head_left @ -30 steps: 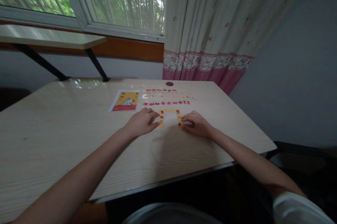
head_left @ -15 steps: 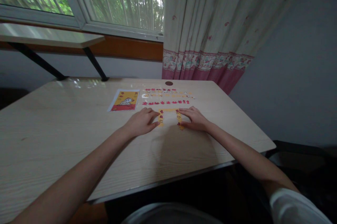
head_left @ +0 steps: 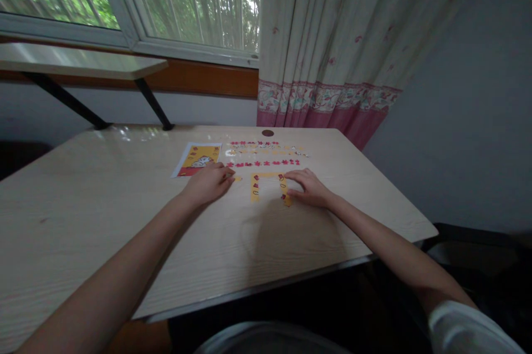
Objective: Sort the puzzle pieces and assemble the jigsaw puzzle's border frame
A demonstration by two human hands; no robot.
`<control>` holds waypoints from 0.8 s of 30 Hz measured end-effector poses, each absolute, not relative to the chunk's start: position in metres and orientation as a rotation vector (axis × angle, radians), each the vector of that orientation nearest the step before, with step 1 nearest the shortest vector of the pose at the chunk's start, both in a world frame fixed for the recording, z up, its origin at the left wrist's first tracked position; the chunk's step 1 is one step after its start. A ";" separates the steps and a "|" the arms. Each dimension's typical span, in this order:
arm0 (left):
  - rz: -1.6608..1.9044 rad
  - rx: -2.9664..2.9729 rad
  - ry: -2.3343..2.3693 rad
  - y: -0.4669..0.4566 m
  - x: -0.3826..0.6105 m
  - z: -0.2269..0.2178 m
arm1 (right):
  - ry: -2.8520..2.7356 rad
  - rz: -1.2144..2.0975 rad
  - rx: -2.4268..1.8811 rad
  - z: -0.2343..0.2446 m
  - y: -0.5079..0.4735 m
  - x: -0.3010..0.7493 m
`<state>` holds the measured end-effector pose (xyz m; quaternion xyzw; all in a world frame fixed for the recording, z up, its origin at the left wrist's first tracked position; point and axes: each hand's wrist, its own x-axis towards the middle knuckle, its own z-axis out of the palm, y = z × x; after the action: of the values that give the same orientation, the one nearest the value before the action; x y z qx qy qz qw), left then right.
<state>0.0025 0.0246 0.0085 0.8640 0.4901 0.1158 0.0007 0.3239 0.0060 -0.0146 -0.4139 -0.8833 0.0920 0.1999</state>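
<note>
A partly built yellow jigsaw frame (head_left: 268,186) with red marks lies on the pale wooden table (head_left: 124,215). My right hand (head_left: 308,188) rests flat against the frame's right side, fingers stretched out. My left hand (head_left: 208,182) lies to the left of the frame, near the red lower edge of the reference picture (head_left: 198,159), fingers curled; a small yellow piece (head_left: 237,179) lies at its fingertips. Rows of loose red and yellow pieces (head_left: 266,155) lie just beyond the frame.
A round cable hole (head_left: 268,133) sits at the table's far edge. Behind stand a window, a sill shelf (head_left: 78,61) on black brackets, and a floral curtain (head_left: 332,44). The table's right corner (head_left: 432,226) ends near a grey wall.
My left hand has left the frame's left side and moved left and away, toward the reference picture. My right hand has shifted slightly up the frame's right side and flattened.
</note>
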 end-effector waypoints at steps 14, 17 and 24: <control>0.464 2.633 1.374 0.029 0.008 0.001 | -2.456 0.178 -0.991 0.000 0.014 0.332; 0.483 2.612 1.330 0.030 0.008 -0.001 | -2.400 0.201 -0.994 0.012 0.020 0.329; 0.561 2.496 1.203 0.027 0.008 0.002 | -2.289 0.322 -0.990 0.019 0.025 0.302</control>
<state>0.0075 0.0273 0.0025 0.8720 0.4203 0.1960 0.1568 0.3017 0.0252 0.0195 -0.3744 -0.8660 0.1220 0.3082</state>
